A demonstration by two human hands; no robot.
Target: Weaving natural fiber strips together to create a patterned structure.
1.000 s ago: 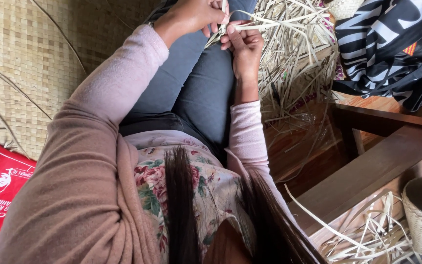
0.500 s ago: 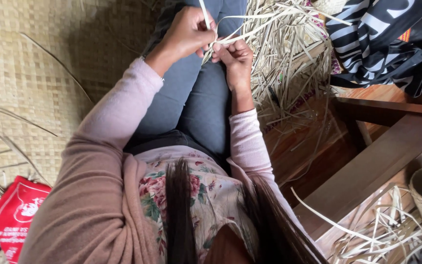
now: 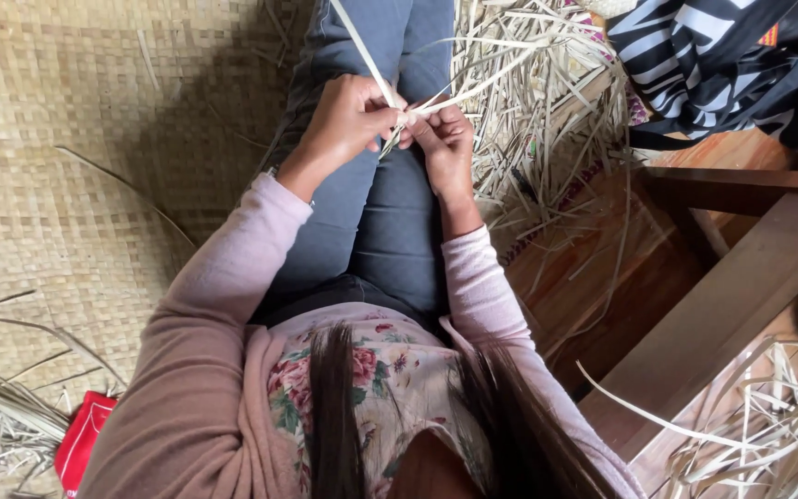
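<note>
Seemingly mid-plait: left hand (image 3: 344, 120) and right hand (image 3: 443, 140), both pinched shut, meet over the lap, gripping pale flat straw strips (image 3: 376, 76). Crossing them next likely needs one loosened grip beside the loose straw heap (image 3: 538, 83).

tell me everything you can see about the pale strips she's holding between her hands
The pale strips are thin, flat and straw-coloured, like dried palm leaf or reed. They meet in a small bundle where the left hand and right hand pinch them above the lap. One long strip rises up and left out of frame; others fan right toward the loose straw pile on the woven mat. They look dry, stiff and slightly bent.
</note>
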